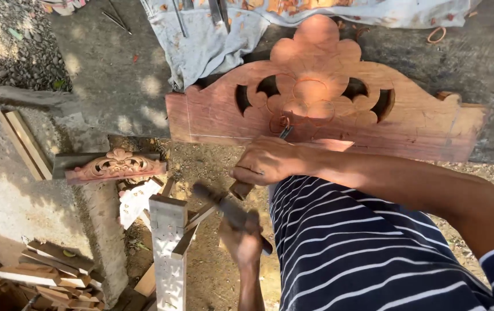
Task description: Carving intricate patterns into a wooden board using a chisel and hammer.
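No packages, labels, signs or screens are to be seen in the head view.
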